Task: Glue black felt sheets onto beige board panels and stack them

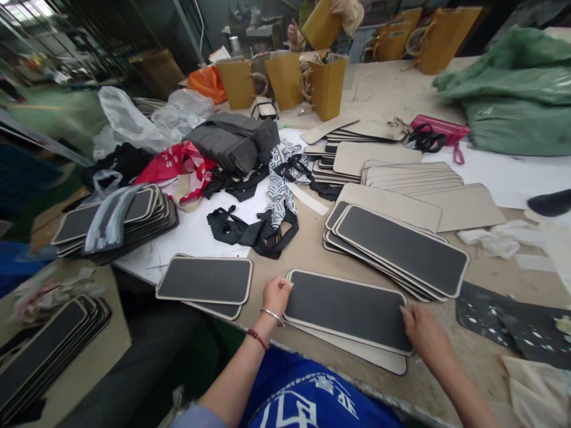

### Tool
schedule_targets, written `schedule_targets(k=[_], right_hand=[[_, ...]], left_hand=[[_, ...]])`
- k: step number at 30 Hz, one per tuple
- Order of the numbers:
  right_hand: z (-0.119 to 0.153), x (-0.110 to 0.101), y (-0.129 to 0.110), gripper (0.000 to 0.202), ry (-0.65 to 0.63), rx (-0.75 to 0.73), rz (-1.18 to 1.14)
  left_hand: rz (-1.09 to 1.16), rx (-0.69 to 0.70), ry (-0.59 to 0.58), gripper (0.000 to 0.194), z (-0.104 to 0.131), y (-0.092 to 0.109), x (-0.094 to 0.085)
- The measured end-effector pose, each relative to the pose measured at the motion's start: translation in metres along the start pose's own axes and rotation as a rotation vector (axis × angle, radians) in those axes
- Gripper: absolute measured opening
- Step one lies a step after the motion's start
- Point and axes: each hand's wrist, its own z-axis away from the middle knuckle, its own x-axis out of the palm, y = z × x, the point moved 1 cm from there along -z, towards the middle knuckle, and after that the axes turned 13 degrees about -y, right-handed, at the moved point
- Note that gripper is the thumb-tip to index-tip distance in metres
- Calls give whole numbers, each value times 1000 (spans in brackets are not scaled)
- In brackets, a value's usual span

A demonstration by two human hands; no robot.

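Observation:
A black panel with a beige border (348, 312) lies in front of me, over a beige panel (357, 348) that shows along its near edge. My left hand (275, 297) is closed on its left end, fingertips pinched at the upper left corner. At the right end, my right hand (420, 327) has its thumb and fingers closed on the edge. Two similar panels (205, 279) overlap to the left of my left hand. Behind my right hand sits a stack of bordered black panels (401, 246), slightly fanned.
Beige panels (388, 205) are piled behind the black stack. Another stack (147, 202) sits at the table's left edge. Black straps (254, 232), a tied grey bundle (236, 139), a green sack (521, 95) and yellow holders (328, 86) stand farther back, near a person's hand (293, 34).

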Motion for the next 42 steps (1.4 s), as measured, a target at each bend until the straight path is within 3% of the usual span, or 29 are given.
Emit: schedule_targets(k=[17, 26, 29, 34, 39, 42], right_hand=[[-1, -7, -7, 16, -27, 54, 6], [3, -9, -12, 15, -50, 82, 50], [4, -8, -11, 14, -51, 93, 47], [5, -9, -12, 14, -79, 87, 40], [5, -13, -14, 13, -93, 91, 38], [6, -14, -16, 13, -99, 88, 37]], left_hand=[[-32, -8, -11, 12, 4, 2, -1], [-164, 71, -5, 10, 10, 1, 0], [-381, 222, 67, 12, 16, 1, 1], [-857, 571, 106, 38, 23, 2, 6], [-992, 874, -80, 60, 14, -10, 10], [-985, 960, -182, 65, 7, -17, 8]])
